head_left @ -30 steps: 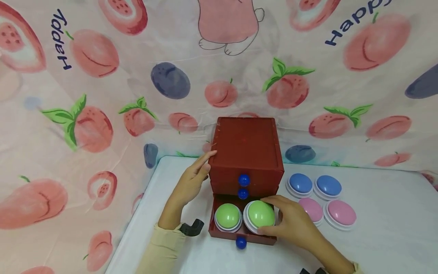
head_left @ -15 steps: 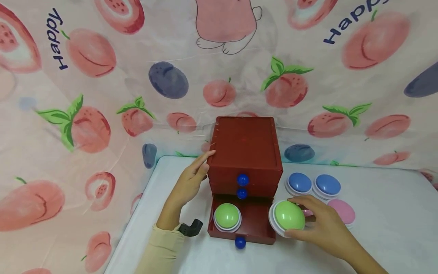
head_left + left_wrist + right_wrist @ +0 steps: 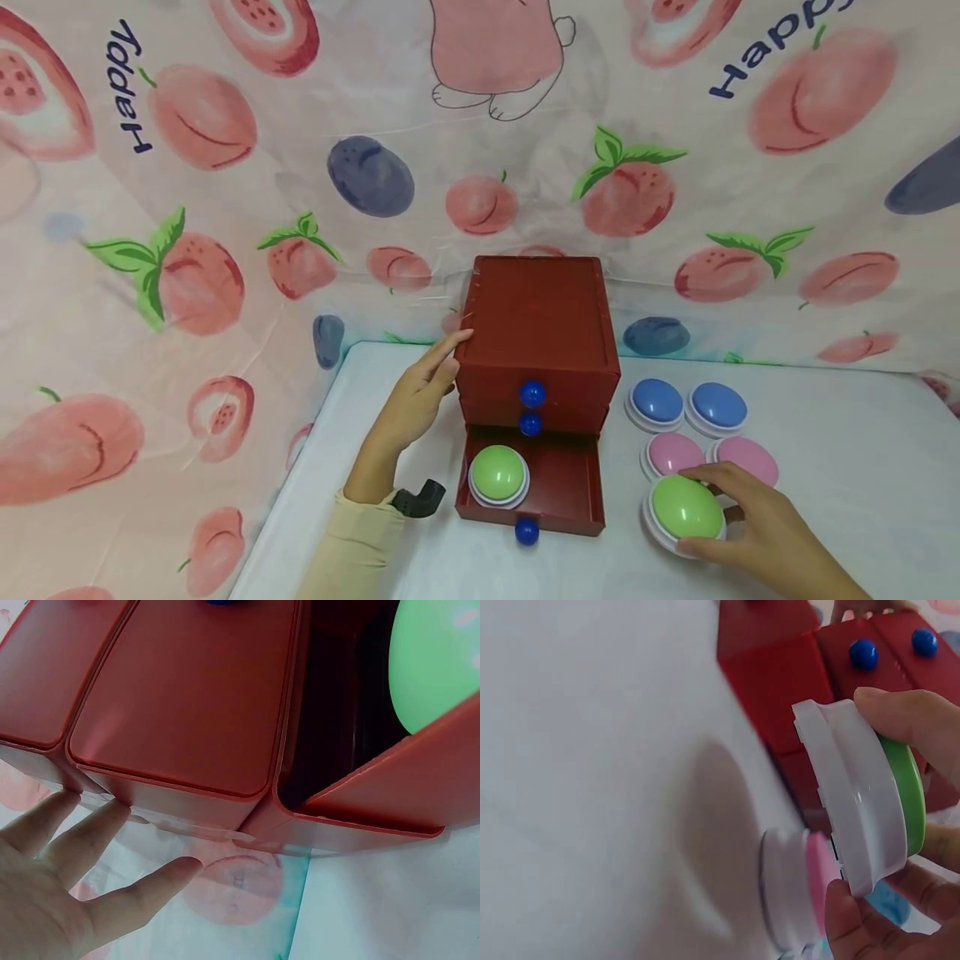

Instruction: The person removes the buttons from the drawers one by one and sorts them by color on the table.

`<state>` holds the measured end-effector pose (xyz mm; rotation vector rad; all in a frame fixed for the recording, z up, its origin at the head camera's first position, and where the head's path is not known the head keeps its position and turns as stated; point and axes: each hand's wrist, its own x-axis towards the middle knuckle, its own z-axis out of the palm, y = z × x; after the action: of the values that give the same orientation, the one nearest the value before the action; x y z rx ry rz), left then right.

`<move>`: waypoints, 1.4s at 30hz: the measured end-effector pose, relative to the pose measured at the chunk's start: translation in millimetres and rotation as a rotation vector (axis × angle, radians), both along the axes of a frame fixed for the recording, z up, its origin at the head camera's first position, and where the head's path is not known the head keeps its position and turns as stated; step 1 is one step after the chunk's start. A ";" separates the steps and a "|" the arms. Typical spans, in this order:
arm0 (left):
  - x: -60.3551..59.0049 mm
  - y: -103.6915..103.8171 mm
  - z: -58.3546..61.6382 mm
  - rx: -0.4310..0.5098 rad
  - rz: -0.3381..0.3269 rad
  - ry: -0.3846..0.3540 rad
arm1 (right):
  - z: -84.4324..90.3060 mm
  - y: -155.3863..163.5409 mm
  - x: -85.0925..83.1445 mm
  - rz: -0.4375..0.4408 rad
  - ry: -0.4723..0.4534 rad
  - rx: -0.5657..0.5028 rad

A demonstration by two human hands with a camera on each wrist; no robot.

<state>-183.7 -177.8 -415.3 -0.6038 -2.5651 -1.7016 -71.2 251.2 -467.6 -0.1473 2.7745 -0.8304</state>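
My right hand (image 3: 757,525) grips a green push button (image 3: 686,508) with a white base by its rim, thumb on one side and fingers on the other. In the right wrist view this button is tilted on edge above the white tabletop, which bears a shadow. A second green button (image 3: 498,473) sits in the left half of the pulled-out bottom drawer (image 3: 566,483). My left hand (image 3: 412,400) lies along the left side of the dark red drawer cabinet (image 3: 536,312), fingers extended. In the left wrist view its fingertips (image 3: 120,812) meet the cabinet's side.
Two blue buttons (image 3: 718,405) and two pink buttons (image 3: 675,455) stand right of the cabinet, just behind the held button. Blue ball knobs (image 3: 527,531) mark the drawers; the upper two drawers are closed. A fruit-print cloth (image 3: 375,317) hangs behind the white table (image 3: 862,467).
My right hand has lifted the right green button out of the drawer and carried it rightward, in front of the pink buttons. My left hand has stayed at the cabinet.
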 end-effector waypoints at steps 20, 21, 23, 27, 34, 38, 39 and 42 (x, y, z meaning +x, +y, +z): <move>1.1 0.0 1.4 0.023 -0.002 -0.020 | -25.2 17.3 7.6 -0.019 -0.109 -0.026; 1.0 0.0 1.4 0.024 -0.003 -0.020 | -26.3 18.2 7.8 -0.007 -0.095 -0.014; 0.7 0.1 1.4 0.024 -0.006 -0.021 | -28.5 20.0 8.0 0.005 -0.082 0.002; -0.2 0.3 0.9 0.023 -0.015 -0.021 | -32.0 22.6 6.9 0.024 -0.074 0.010; 1.8 -1.3 0.8 0.017 0.002 -0.018 | -33.9 21.1 5.1 0.006 -0.098 0.003; 1.6 -0.7 0.5 0.021 -0.007 -0.024 | -33.3 21.3 4.3 -0.017 -0.126 -0.007; 1.5 -0.5 0.8 0.020 -0.008 -0.023 | -33.0 21.6 3.9 -0.014 -0.127 -0.009; 1.5 -0.2 1.7 0.013 -0.005 -0.014 | -32.7 21.6 2.2 -0.002 -0.125 -0.004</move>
<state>-182.2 -178.1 -413.6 -0.6006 -2.5624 -1.7290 -69.0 272.9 -500.3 -0.0908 2.6572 -0.8162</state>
